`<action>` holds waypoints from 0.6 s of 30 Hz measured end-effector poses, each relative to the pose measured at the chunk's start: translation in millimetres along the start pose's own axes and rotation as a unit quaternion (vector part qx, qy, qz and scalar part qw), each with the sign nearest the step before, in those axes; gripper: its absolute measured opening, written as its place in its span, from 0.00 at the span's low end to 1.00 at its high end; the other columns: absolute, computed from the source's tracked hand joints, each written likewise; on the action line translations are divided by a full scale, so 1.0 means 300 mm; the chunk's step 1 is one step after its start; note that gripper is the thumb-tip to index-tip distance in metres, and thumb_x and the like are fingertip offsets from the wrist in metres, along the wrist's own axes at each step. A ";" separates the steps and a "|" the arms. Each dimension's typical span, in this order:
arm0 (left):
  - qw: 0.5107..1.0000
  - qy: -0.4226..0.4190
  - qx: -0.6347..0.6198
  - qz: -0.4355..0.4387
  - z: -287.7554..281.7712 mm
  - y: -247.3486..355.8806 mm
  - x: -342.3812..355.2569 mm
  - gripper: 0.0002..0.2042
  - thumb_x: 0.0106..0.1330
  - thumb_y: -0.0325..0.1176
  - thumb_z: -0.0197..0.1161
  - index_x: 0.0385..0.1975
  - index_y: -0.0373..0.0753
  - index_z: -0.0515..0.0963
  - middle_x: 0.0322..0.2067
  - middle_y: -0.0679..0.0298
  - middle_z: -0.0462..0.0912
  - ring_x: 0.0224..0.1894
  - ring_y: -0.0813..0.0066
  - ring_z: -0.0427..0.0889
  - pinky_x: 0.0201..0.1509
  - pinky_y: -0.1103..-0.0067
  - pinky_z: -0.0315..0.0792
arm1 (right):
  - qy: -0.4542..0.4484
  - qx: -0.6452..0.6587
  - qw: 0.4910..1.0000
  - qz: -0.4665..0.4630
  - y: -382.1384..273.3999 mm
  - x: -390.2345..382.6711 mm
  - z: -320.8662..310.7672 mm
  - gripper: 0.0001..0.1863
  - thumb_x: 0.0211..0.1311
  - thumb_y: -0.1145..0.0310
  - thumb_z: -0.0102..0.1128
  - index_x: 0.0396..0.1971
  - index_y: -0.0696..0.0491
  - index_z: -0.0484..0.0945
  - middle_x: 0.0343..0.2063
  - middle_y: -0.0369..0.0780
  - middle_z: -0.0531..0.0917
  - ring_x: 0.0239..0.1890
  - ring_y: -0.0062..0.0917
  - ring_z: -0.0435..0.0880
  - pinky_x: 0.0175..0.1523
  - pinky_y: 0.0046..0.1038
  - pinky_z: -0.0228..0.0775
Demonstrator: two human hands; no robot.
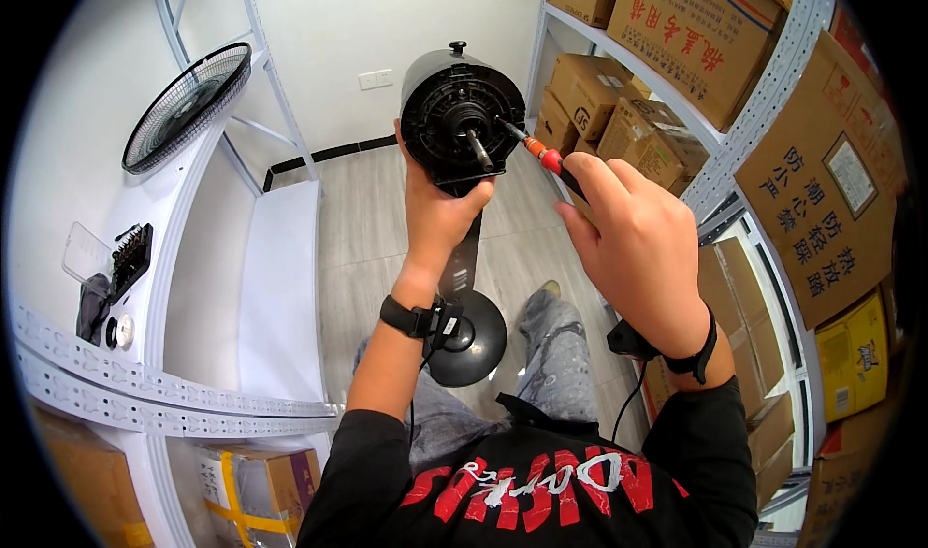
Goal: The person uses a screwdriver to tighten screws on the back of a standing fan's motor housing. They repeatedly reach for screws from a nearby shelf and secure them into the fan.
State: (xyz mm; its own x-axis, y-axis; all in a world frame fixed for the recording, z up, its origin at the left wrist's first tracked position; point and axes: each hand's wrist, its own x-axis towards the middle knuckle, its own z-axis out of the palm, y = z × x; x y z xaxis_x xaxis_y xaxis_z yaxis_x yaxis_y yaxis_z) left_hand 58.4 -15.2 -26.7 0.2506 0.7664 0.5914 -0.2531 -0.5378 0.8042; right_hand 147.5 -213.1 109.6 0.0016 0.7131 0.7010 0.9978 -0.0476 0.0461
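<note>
A black fan motor housing [432, 84] with a bare metal shaft tops a dark stand, whose round base [480, 350] rests on the floor between my legs. My left hand [440, 205] grips this housing from below and the left side, fingers partly hidden behind it. In my right hand [633, 234] is a screwdriver [548, 156] with a red and orange handle. Its tip meets the right side of the motor's front face, close to a small screw spot. Whether the tip sits in a screw is too small to tell.
On the left white shelf lie a round fan grille [188, 103], an open bit set [130, 258], a dark cloth-like item [94, 308] and a small white round part [124, 331]. Cardboard boxes [667, 41] fill the right rack. A taped box [256, 490] sits at lower left.
</note>
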 end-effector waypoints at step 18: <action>0.993 -0.045 0.101 0.047 -0.175 -0.021 -0.023 0.63 0.50 0.44 0.81 0.78 0.45 0.36 0.70 0.51 0.63 0.66 0.57 0.71 0.67 0.64 0.68 | 0.029 0.254 0.966 -0.051 0.194 -0.216 0.067 0.20 0.48 0.81 0.71 0.45 0.58 0.83 0.21 0.41 0.76 0.19 0.30 0.74 0.24 0.28 0.64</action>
State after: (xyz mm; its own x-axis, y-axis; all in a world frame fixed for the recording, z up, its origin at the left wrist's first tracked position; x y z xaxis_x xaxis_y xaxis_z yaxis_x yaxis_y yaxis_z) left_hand 9.2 1.3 -39.0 0.3203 0.6794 0.6602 -0.0893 -0.6721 0.7350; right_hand 206.6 -248.2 52.6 -0.0875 0.6557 0.7500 0.8967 0.3797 -0.2274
